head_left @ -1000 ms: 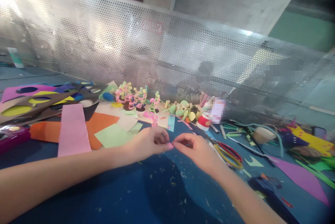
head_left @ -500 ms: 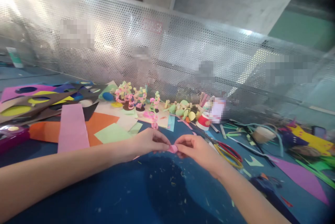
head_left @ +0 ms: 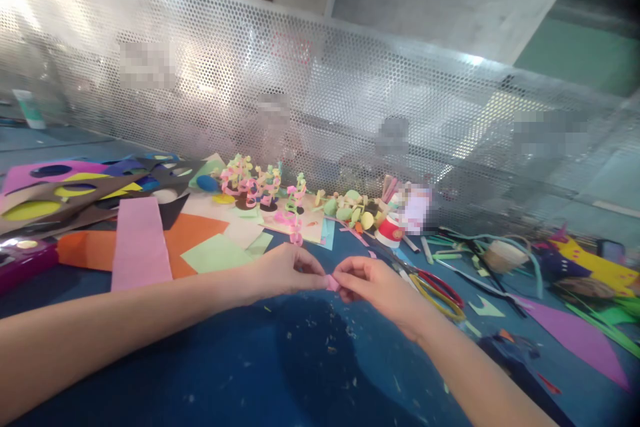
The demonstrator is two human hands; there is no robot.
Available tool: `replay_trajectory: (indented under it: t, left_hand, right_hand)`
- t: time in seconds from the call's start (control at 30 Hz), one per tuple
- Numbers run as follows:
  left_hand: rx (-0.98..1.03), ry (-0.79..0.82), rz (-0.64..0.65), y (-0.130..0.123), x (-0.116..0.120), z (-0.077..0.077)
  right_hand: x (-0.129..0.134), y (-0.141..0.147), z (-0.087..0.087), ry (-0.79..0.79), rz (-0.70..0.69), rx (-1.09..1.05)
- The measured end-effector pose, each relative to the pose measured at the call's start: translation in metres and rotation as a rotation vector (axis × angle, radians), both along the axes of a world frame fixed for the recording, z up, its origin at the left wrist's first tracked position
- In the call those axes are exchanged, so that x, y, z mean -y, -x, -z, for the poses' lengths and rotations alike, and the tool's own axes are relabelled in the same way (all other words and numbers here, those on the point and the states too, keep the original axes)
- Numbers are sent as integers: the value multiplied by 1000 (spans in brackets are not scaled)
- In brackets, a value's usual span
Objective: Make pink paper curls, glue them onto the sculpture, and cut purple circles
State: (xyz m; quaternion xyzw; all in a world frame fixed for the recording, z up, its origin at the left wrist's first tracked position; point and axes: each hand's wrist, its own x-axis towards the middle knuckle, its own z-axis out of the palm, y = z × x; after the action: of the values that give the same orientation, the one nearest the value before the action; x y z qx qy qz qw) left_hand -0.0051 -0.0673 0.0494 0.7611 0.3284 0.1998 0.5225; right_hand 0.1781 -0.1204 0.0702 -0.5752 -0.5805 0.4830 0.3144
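Observation:
Between my fingertips, over the blue table (head_left: 240,360), is a small folded piece of pink paper (head_left: 332,282). My left hand (head_left: 287,270) pinches its left side between thumb and fingers. On the right side, my right hand (head_left: 367,278) grips it the same way. Just behind my hands stand small pink and green paper figures (head_left: 296,204). Scissors with red and yellow handles (head_left: 440,295) lie to the right of my right hand. A pink paper strip (head_left: 141,244) and light green paper (head_left: 215,254) lie beyond my left forearm.
A red and white glue bottle (head_left: 390,230) stands behind my right hand. Cut sheets (head_left: 75,190) and a purple object (head_left: 27,264) lie left. Paper scraps, a tape roll (head_left: 505,256) and a dark blue tool (head_left: 520,374) are right. A perforated metal screen (head_left: 320,100) runs behind.
The pink paper's visible shape between my fingertips has changed slightly, from rounded to more angular. Both hands have stayed almost in place and keep their pinch.

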Motion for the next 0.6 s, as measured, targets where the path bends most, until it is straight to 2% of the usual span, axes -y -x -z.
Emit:
replay_trajectory:
  t: [0.13, 0.43, 0.6]
  left_hand:
    - [-4, -22, -22, 0, -1, 1]
    - [22, 89, -54, 0, 2, 1]
    - [42, 95, -42, 3, 0, -1]
  right_hand:
    - [2, 2, -1, -39, -10, 12]
    - [3, 1, -2, -48, -14, 0]
    - [0, -1, 1, -89, -36, -2]
